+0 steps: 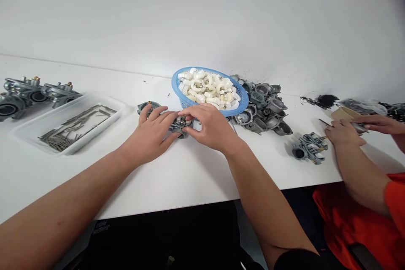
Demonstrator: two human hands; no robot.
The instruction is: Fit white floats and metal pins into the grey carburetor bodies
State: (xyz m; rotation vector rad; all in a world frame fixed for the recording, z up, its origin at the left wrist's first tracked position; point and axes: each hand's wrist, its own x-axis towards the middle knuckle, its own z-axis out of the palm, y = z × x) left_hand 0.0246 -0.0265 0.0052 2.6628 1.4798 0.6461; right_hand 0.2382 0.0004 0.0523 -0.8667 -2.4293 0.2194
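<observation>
A grey metal carburetor body (pixel 182 123) lies on the white table in front of me, largely covered by both hands. My left hand (pixel 151 135) is laid over it, with thumb and fingers gripping its sides. My right hand (pixel 209 125) is at its right side, thumb and index finger closed in a pinch over its top. Whatever sits between those fingertips is too small and hidden to make out. Just behind the hands stands a blue plastic basket (pixel 177 88) heaped with white plastic floats (pixel 209 87).
Left is a clear plastic tray (pixel 23 135) of thin metal pins (pixel 60 139), with more carburetors (pixel 27 88) behind it. Grey metal bowls (pixel 268 107) are piled right of the basket. Farther right, a co-worker's hands (pixel 344 133) work beside another carburetor (pixel 310 147).
</observation>
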